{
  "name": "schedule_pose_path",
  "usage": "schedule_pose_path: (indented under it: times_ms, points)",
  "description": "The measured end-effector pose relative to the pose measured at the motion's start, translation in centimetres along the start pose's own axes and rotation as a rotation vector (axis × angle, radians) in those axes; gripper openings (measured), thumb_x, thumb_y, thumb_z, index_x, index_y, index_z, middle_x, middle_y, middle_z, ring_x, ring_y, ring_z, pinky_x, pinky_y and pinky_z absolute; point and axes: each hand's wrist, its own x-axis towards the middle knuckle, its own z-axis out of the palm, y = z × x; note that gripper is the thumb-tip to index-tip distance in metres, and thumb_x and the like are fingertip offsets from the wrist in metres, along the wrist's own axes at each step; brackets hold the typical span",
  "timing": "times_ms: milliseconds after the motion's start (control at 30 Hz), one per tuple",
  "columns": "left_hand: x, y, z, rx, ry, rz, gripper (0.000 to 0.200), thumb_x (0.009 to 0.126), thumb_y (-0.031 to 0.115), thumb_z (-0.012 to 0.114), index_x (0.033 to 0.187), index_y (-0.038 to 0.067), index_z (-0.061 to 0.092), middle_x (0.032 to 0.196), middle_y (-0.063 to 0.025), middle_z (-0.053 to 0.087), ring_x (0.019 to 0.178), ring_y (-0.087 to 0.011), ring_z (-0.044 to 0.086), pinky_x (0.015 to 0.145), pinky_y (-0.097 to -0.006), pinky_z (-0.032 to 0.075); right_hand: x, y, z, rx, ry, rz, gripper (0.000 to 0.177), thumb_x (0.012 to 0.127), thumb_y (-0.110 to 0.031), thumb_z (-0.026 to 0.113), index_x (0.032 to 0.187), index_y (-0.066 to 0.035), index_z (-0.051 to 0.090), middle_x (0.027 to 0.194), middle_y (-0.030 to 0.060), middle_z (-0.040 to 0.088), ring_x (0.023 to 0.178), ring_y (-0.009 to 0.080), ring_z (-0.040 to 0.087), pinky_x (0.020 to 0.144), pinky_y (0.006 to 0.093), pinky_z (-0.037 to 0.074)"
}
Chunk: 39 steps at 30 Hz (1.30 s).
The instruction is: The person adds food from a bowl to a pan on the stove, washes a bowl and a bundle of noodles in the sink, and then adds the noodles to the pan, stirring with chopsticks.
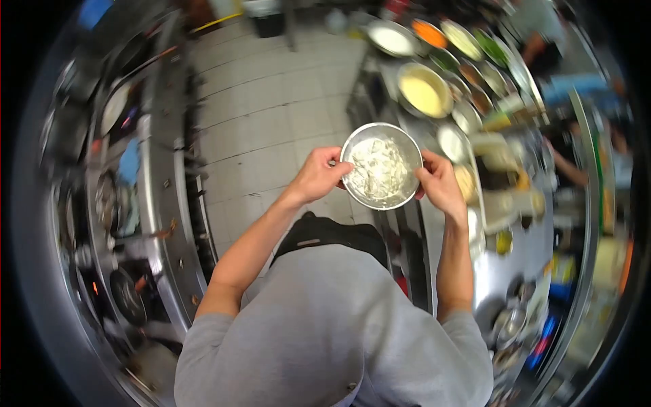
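A round metal bowl (381,166) is held up in front of my body, between the stove side and the counter. White, creamy, lumpy food (378,169) lies inside it. My left hand (319,175) grips the bowl's left rim, thumb over the edge. On the opposite rim, my right hand (442,184) pinches the bowl with its thumb on the near side. The fingers under the rim are partly hidden on both sides.
Along the right runs a metal counter (502,271) with a bowl of yellow liquid (422,93) and several food containers. Stoves with pans (127,296) line the left. Tiled floor (261,108) lies ahead. Another person's arm (536,47) shows at the upper right.
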Motion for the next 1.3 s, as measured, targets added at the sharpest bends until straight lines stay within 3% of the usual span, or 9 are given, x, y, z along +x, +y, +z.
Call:
schedule_pose_path:
  times_ms: [133,200,267,533,667,767,900,1133,1300]
  points:
    - [0.0,-2.8,-9.4,0.014,0.345,0.043,0.011,0.084,0.005,0.056,0.084,-0.005,0.061,0.077,-0.0076,0.064,0.068,-0.0129,0.062,0.063,-0.0306,0.058,7.1,-6.4,10.6,-0.724,0.339,-0.769,0.049,0.075,-0.002,0.063,0.123,-0.001,0.053,0.113,0.0181,0.058,0.09,0.0298,0.062,0.073,0.0355,0.051]
    - [0.0,-3.4,-12.8,-0.049,0.495,0.065,0.013,0.083,0.006,0.055,0.079,-0.005,0.06,0.073,-0.0084,0.063,0.065,-0.0146,0.063,0.058,-0.0311,0.056,10.6,-8.4,15.1,-0.513,-0.113,-0.534,0.055,0.072,-0.005,0.07,0.124,-0.003,0.052,0.121,0.0187,0.053,0.101,0.0339,0.058,0.082,0.0392,0.049]
    - [0.0,-2.8,-15.3,-0.057,0.614,0.048,0.014,0.082,0.007,0.055,0.076,-0.005,0.059,0.07,-0.009,0.063,0.063,-0.0155,0.064,0.055,-0.0317,0.056,16.1,-7.6,19.9,-0.729,-0.279,-0.702,0.071,0.066,-0.016,0.078,0.129,-0.007,0.047,0.122,0.0205,0.053,0.108,0.0367,0.056,0.088,0.0419,0.048]
    - [3.5,-1.1,-28.8,-0.076,1.042,0.01,0.014,0.083,0.007,0.056,0.073,-0.002,0.056,0.069,-0.0063,0.059,0.063,-0.0127,0.061,0.054,-0.0316,0.058,35.1,-11.3,36.0,-0.707,-1.01,-0.442,0.053,0.062,-0.015,0.071,0.112,-0.007,0.057,0.101,0.0158,0.067,0.095,0.0281,0.064,0.088,0.0363,0.047]
    - [6.2,1.4,-35.6,-0.277,1.221,0.206,0.01,0.085,0.006,0.056,0.082,-0.002,0.061,0.074,-0.0059,0.063,0.065,-0.0123,0.062,0.057,-0.0308,0.058,42.6,-17.4,41.1,-0.643,-0.847,-0.825,0.046,0.064,-0.019,0.076,0.105,-0.006,0.061,0.085,0.0143,0.064,0.083,0.0246,0.063,0.076,0.0343,0.049]
    - [6.7,6.1,-39.2,-0.354,1.369,0.282,0.011,0.085,0.006,0.055,0.085,-0.002,0.063,0.079,-0.0062,0.066,0.066,-0.0123,0.063,0.058,-0.0292,0.057,44.6,-25.9,44.5,-0.667,-0.993,-0.759,0.044,0.065,-0.018,0.076,0.103,-0.005,0.062,0.081,0.0151,0.064,0.08,0.0279,0.065,0.075,0.0367,0.05]
    - [5.9,8.6,-43.5,-0.335,1.57,0.324,0.012,0.084,0.004,0.054,0.086,-0.003,0.064,0.079,-0.0052,0.065,0.066,-0.0114,0.062,0.058,-0.0283,0.057,47.1,-28.9,49.8,-0.562,-0.927,-1.005,0.049,0.065,-0.015,0.077,0.11,-0.003,0.059,0.1,0.0194,0.064,0.097,0.0306,0.064,0.085,0.0384,0.05]
    - [2.1,9.1,-51.6,-0.236,1.746,0.237,0.011,0.083,0.005,0.056,0.084,-0.004,0.062,0.079,-0.0058,0.063,0.067,-0.0122,0.062,0.06,-0.0306,0.059,48.2,-27.1,63.7,-0.272,-1.285,-0.489,0.061,0.062,-0.017,0.08,0.113,0.007,0.056,0.11,0.0181,0.065,0.105,0.0298,0.063,0.091,0.0352,0.048]
    - [-1.9,10.6,-55.5,-0.346,1.778,0.334,0.013,0.084,0.007,0.056,0.086,-0.005,0.061,0.078,-0.0057,0.063,0.068,-0.0129,0.062,0.061,-0.0305,0.059,45.6,-37.3,67.1,-0.637,-1.284,-0.908,0.045,0.072,-0.015,0.078,0.112,-0.003,0.061,0.083,0.0107,0.069,0.074,0.0157,0.066,0.066,0.0325,0.052]
